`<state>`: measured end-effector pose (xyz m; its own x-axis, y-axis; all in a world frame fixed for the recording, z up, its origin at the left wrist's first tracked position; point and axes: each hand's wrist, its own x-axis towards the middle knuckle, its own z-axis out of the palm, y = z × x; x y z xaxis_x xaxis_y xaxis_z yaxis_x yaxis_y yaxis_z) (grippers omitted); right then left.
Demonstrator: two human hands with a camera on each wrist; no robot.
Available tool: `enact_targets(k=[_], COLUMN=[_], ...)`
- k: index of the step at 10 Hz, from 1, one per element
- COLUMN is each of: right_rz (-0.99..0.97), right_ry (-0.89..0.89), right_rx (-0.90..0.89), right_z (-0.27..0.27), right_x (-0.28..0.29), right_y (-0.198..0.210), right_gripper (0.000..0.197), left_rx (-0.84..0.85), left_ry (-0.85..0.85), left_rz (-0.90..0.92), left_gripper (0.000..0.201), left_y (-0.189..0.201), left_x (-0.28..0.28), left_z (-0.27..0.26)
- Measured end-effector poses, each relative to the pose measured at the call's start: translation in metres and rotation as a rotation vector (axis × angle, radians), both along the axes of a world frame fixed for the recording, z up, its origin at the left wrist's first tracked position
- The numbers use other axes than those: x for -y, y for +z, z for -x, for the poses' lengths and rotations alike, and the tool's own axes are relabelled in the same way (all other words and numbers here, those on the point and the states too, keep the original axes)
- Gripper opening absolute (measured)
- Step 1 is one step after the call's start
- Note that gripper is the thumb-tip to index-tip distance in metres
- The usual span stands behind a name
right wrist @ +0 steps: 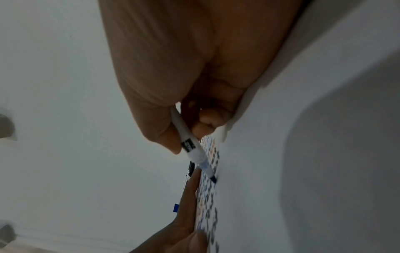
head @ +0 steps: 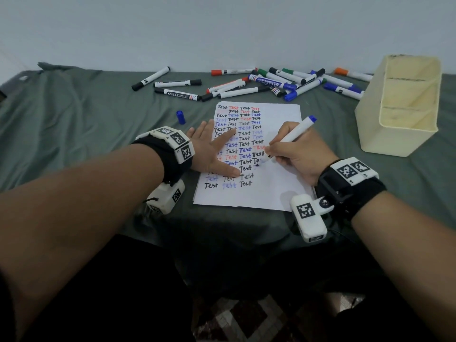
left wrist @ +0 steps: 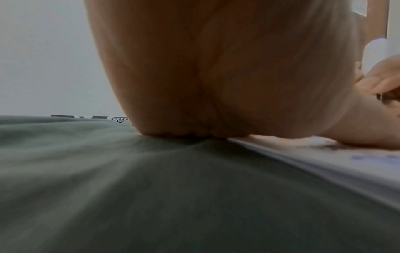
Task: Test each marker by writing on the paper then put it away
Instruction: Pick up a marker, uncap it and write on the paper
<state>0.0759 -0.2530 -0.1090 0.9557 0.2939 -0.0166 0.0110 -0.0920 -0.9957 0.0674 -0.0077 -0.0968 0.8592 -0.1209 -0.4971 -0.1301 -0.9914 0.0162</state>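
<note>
A white sheet of paper (head: pixel 276 154) covered with rows of "Test" lies on the green cloth. My right hand (head: pixel 293 154) grips an uncapped blue marker (head: pixel 288 138), and its tip touches the paper at the end of a written row. In the right wrist view the same marker (right wrist: pixel 190 145) slants down to the paper (right wrist: pixel 270 154). My left hand (head: pixel 212 146) lies flat with spread fingers on the paper's left side. In the left wrist view the palm (left wrist: pixel 216 77) presses at the paper's edge (left wrist: pixel 324 162). The blue cap (head: pixel 180 117) lies on the cloth left of the paper.
Many capped markers (head: pixel 259 82) in black, red, blue, green and orange lie scattered behind the paper. A cream divided holder (head: pixel 399 134) stands at the right, with nothing visible inside. The green cloth (head: pixel 74 124) covers the table. A wall rises behind.
</note>
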Motion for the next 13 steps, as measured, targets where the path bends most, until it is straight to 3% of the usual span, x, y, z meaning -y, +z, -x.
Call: enact_targets(k=[3,6,13], right_rz=[0.042,0.000,-0.015], right_ry=[0.049,0.003,-0.021], right_rx=[-0.004,0.014,0.036], right_z=[0.0013,-0.0007,-0.0070], right_x=[0.0001,0.0025,0.0047], right_y=[-0.0011,-0.0032,-0.0097], right_gripper=[0.028,0.036,0.035], left_rx=[-0.001,0.001,0.004], left_ry=[0.002,0.001,0.002], left_rz=[-0.004,0.004,0.012], left_gripper=[0.130,0.129,0.128], left_y=[-0.0015,-0.0017,-0.0024], left_x=[-0.0007,-0.0010,-0.0012], left_z=[-0.0012,-0.0007,-0.0002])
